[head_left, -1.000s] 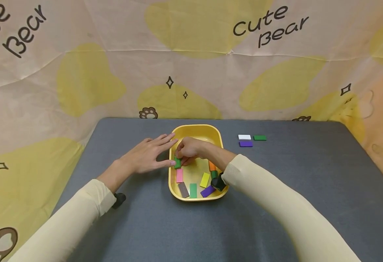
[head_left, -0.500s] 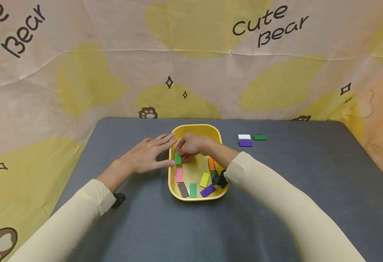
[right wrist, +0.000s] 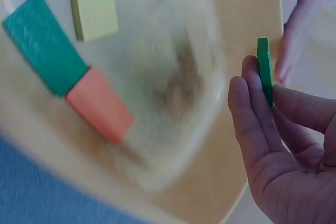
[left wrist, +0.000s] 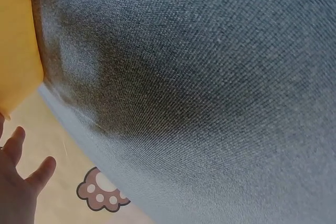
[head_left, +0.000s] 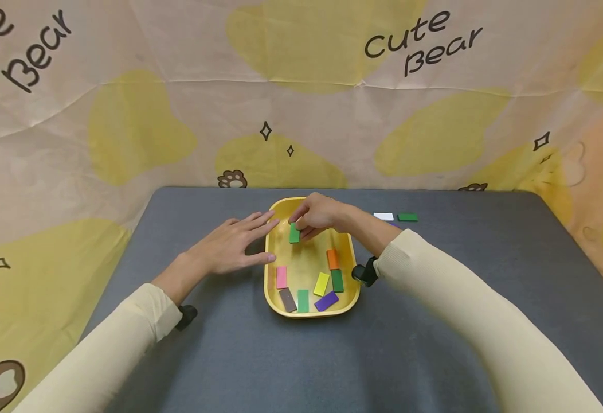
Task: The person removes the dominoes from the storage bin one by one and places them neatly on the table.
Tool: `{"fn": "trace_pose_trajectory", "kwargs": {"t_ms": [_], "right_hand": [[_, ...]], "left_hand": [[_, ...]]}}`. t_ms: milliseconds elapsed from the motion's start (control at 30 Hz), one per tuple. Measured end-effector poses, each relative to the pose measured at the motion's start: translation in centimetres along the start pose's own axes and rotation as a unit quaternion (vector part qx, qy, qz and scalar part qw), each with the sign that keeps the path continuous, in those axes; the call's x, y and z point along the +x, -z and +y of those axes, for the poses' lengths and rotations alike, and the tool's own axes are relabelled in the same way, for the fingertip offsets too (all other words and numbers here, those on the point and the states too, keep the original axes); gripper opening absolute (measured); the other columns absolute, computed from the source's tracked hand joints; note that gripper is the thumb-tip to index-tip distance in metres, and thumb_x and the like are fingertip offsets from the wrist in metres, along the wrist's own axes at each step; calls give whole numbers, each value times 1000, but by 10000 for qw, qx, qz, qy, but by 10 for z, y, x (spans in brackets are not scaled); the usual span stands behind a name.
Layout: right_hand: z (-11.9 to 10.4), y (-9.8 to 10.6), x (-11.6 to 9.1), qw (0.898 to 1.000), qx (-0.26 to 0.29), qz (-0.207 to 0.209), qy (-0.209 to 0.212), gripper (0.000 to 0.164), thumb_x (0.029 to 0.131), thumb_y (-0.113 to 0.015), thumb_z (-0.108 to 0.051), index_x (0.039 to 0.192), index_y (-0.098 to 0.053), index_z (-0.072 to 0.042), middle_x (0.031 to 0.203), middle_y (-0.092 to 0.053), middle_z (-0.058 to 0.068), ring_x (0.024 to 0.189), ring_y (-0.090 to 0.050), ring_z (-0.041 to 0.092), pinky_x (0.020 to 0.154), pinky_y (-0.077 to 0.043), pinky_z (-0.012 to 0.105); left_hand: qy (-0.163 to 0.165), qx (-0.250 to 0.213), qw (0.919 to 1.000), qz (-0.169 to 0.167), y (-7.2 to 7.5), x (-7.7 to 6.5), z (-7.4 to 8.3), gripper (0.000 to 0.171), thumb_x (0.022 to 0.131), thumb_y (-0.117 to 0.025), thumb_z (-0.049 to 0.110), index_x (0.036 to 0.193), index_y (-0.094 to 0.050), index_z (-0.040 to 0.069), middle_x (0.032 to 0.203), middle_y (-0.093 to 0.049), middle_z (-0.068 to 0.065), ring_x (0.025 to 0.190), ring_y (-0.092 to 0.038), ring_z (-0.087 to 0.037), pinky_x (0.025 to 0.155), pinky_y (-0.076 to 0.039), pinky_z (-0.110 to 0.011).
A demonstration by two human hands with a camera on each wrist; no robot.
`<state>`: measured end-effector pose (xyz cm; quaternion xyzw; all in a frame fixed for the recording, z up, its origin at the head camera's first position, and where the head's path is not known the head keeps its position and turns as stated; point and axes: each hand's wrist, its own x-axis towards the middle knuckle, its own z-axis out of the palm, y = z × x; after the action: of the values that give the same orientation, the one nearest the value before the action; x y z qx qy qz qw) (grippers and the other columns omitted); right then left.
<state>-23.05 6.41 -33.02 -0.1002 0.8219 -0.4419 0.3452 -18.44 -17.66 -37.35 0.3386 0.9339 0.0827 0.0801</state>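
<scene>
My right hand (head_left: 318, 214) pinches a green block (head_left: 294, 233) between thumb and fingers, above the far part of the yellow tray (head_left: 266, 287). In the right wrist view that green block (right wrist: 265, 69) is seen edge-on, off the tray floor. My left hand (head_left: 234, 244) lies spread at the tray's left side, fingers straight, fingertips at the rim. Inside the tray lie a pink block (head_left: 281, 277), a dark brown block (head_left: 288, 300), a light green block (head_left: 303, 301), a purple block (head_left: 327, 302), a yellow block (head_left: 321, 284), a dark green block (head_left: 337, 281) and an orange block (head_left: 332, 259).
On the grey table (head_left: 435, 287), right of the tray, lie a white block (head_left: 383, 216) and another green block (head_left: 407, 217). A purple block (head_left: 394, 225) there is mostly hidden by my right forearm. A printed cloth (head_left: 301, 103) hangs behind the table.
My right hand has lifted the green block from the tray's left side and moved it away from me and to the right. The left hand has stayed in place.
</scene>
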Motion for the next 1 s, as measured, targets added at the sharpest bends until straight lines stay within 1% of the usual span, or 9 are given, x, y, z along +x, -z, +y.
{"fn": "trace_pose_trajectory", "kwargs": {"t_ms": [100,233,300,400,467,633,733,867,1000], "right_hand": [[0,9,-5,9998,127,82,121,34,100,-55,-1,133,-59,7,113,-68,22,105,-67,40,92,-53,44],[3,22,-12,9987,256,235,365,34,101,-53,0,133,-58,8,115,-66,23,108,-65,42,94,-52,44],[5,30,-15,9984,227,247,457,33,101,-53,0,133,-57,9,113,-67,23,106,-66,41,93,-53,43],[9,41,-20,9982,216,283,473,32,101,-53,0,131,-57,11,110,-67,22,101,-67,38,89,-55,40],[11,49,-24,9982,209,300,482,31,101,-53,-1,129,-57,12,109,-67,21,94,-70,33,88,-55,39],[22,70,-35,9975,385,377,452,27,100,-54,-2,123,-56,13,112,-66,25,90,-72,27,88,-55,41],[32,83,-39,9969,521,457,385,25,99,-56,0,120,-56,13,112,-67,27,87,-73,25,84,-57,38],[46,96,-47,9961,523,665,238,24,99,-58,-1,118,-56,14,105,-69,24,79,-73,18,79,-58,34],[59,108,-56,9954,458,841,89,25,100,-58,-3,119,-56,13,99,-71,20,79,-73,17,79,-58,34]], "left_hand": [[20,-9,10000,-14,0,0,0,85,93,-39,74,160,-22,24,166,-15,3,151,-19,-27,112,-28,-57],[32,-3,10000,-14,0,0,1,85,93,-39,74,160,-22,24,166,-15,3,151,-19,-27,112,-28,-57],[27,-7,10000,-5,0,0,1,85,93,-39,74,160,-23,24,166,-15,3,151,-19,-28,112,-28,-57],[3,-6,10000,22,0,0,1,85,93,-39,74,160,-24,23,166,-15,3,151,-20,-29,112,-28,-57],[-19,8,10000,49,0,0,1,85,93,-40,74,160,-24,22,166,-15,3,150,-21,-29,112,-28,-57],[-52,-1,9999,88,-1,-1,1,85,94,-42,72,159,-25,21,166,-16,2,150,-21,-29,111,-28,-58],[-48,-3,10000,86,-1,-1,1,85,94,-42,72,159,-25,21,165,-16,2,150,-21,-29,111,-28,-58],[-44,10,10000,86,-1,-1,1,86,93,-42,73,159,-25,21,166,-16,2,150,-21,-29,111,-28,-59],[-57,20,9999,102,-1,-1,1,85,94,-42,72,159,-25,21,166,-16,2,150,-21,-29,111,-28,-58]]}}
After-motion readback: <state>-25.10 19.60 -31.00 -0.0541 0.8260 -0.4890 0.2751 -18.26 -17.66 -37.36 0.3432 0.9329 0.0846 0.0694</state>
